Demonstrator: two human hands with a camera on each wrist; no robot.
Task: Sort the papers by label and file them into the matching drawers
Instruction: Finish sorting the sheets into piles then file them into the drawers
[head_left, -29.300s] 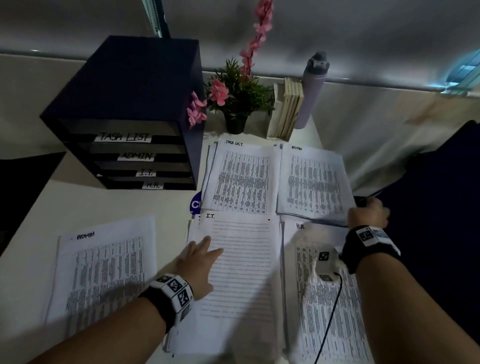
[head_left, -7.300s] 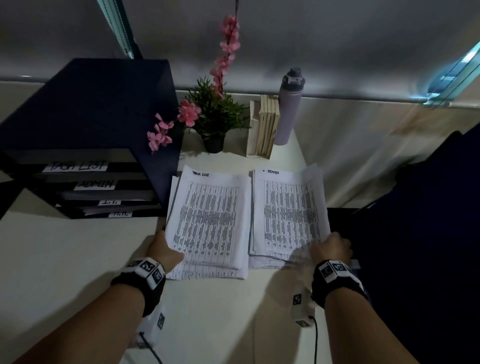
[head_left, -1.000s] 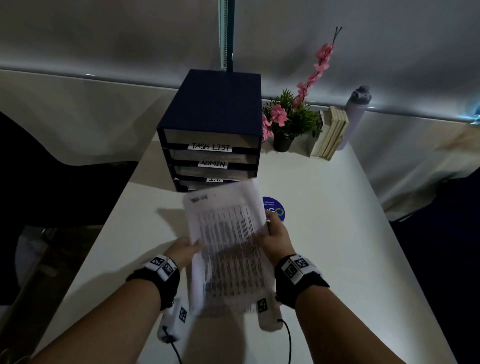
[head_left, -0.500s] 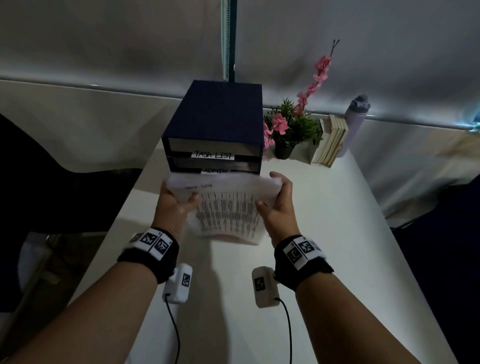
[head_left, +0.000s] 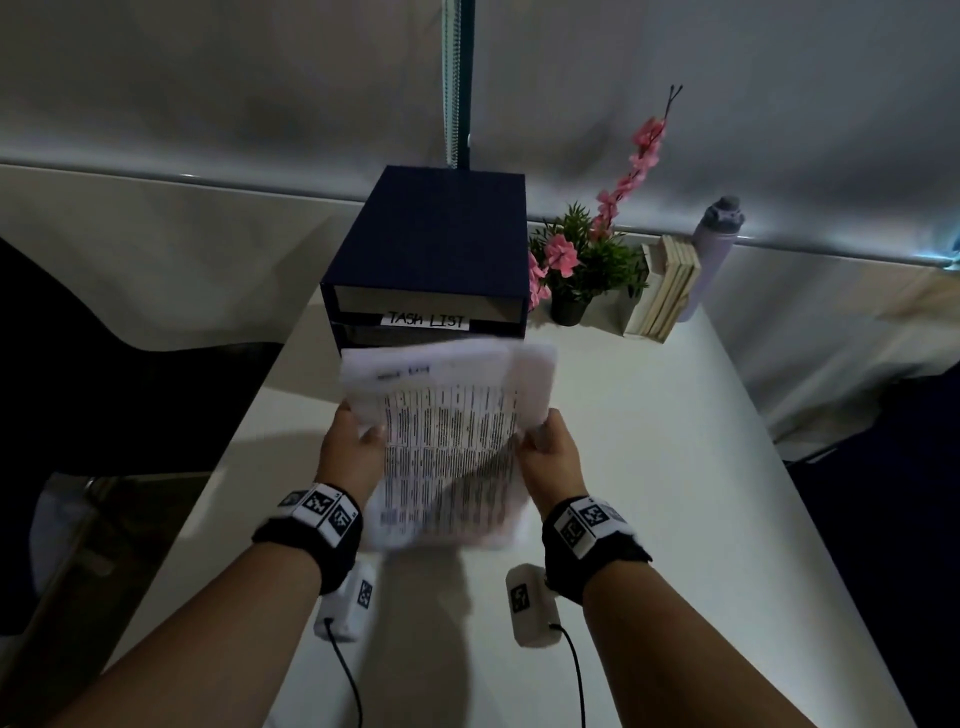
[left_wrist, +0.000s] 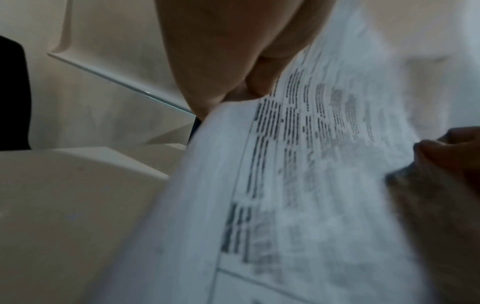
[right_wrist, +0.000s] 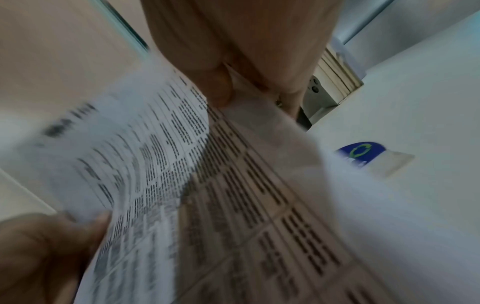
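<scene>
I'm holding over the worktop (head_left: 649, 467), just in front of the drawer unit (head_left: 431, 260) w/ its TASK LIST slot, a limp, floppy paper stack (head_left: 447, 447), left grip (head_left: 353, 447) & right grip (head_left: 550, 452) each clamping a side edge, thumbs on top, so it's sagging less.

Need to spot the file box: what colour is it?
Dark navy blue file box, with white labels; clearest in the head view.

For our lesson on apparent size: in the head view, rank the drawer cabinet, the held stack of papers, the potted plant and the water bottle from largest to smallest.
1. Drawer cabinet and stack of papers: similar; papers nearer, so unranked.
2. Potted plant.
3. Water bottle.
</scene>
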